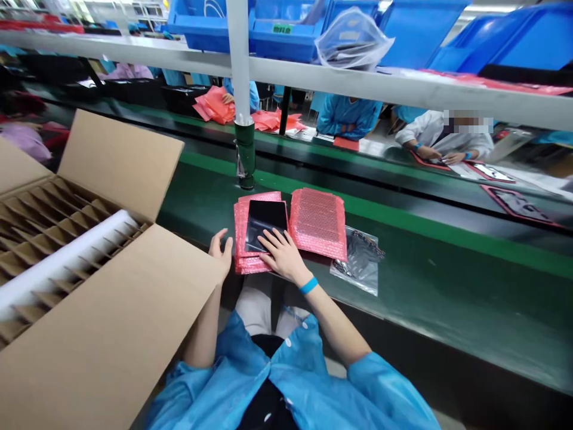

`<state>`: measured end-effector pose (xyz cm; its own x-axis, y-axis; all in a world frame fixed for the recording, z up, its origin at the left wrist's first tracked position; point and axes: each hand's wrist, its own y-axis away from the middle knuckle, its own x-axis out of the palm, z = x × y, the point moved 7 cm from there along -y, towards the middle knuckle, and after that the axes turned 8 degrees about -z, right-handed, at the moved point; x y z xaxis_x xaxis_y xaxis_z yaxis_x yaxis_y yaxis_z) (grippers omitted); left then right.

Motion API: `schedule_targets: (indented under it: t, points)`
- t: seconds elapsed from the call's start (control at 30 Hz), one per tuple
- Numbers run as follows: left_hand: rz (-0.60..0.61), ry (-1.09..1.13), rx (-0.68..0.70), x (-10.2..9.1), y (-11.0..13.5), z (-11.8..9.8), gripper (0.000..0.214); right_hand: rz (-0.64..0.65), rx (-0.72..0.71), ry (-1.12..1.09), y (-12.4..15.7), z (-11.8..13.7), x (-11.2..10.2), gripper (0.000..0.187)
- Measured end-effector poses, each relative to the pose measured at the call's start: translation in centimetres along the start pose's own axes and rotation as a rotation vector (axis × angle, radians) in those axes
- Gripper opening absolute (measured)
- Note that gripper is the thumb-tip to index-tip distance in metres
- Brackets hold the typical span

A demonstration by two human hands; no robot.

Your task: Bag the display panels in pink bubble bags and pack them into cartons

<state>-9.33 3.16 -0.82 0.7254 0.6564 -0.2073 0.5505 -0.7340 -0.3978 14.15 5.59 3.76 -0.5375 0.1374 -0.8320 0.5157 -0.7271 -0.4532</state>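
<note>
My right hand (283, 254) lies with fingers spread on the lower right part of a dark, glossy flat panel (264, 218). That panel rests on a stack of pink bubble-wrap pouches (239, 239) near the bench edge. Just left of the stack is my left hand (221, 248), its thumb and fingers apart and nothing in them; a cardboard flap partly covers its wrist. A second pile of pink bubble-wrap pouches (317, 221) sits right beside the first. Partly under it, a clear plastic bag (358, 263) with dark small parts lies on the bench.
An open cardboard box (111, 316) with dividers and a white foam roll (67, 263) stands at left. A post with a green-wrapped holder (245, 155) rises from the green bench (425, 275). Blue bins (286, 36) line the shelf above. Co-workers (349, 113) sit opposite.
</note>
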Motion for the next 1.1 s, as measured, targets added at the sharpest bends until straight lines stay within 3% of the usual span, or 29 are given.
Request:
schedule_targets:
  t: [0.1,0.23,0.33,0.5,0.57,0.6,0.67,0.73,0.8,0.9,0.97,1.1]
  points:
    - [0.074,-0.060,0.175,0.5,0.6,-2.9,0.035,0.015,-0.004,0.022,0.5,-0.6,0.4,0.054]
    - [0.210,-0.071,0.292,3.0,1.6,-4.9,0.039,0.034,-0.003,0.011,0.4,-0.7,-0.3,0.056]
    - [0.218,-0.071,0.249,4.1,1.8,-4.3,0.046,0.064,-0.016,-0.007,0.6,-0.8,-0.8,0.059]
    - [0.185,0.018,0.095,3.8,1.5,-2.5,0.053,0.085,-0.069,-0.101,2.9,-1.0,-2.8,0.049]
    - [0.177,0.062,0.044,3.6,1.2,-2.0,0.053,-0.036,-0.023,-0.206,3.3,-1.4,-5.0,0.042]
    - [0.174,0.077,0.024,3.5,1.1,-1.8,0.053,-0.167,0.050,-0.261,3.2,-2.0,-6.6,0.040]
    - [0.177,0.083,0.015,3.5,1.1,-1.6,0.052,-0.527,0.273,-0.372,3.0,-3.5,-9.6,0.044]
    - [0.188,0.055,0.048,3.7,1.2,-1.7,0.050,-0.871,0.491,-0.549,2.9,-4.6,-10.9,0.050]
    - [0.199,0.016,0.086,3.8,1.4,-2.0,0.049,-1.051,0.599,-0.844,2.0,-4.7,-9.9,0.050]
    - [0.227,-0.013,0.109,3.8,1.6,-2.2,0.048,-1.053,0.701,-1.293,0.5,-3.9,-5.8,0.036]
    - [0.250,-0.018,0.110,3.7,1.6,-2.3,0.048,-0.949,0.803,-1.491,0.4,-3.0,-2.7,0.028]
    - [0.280,-0.016,0.111,3.5,1.5,-2.5,0.048,-0.565,0.985,-1.722,2.5,-0.8,1.7,0.029]
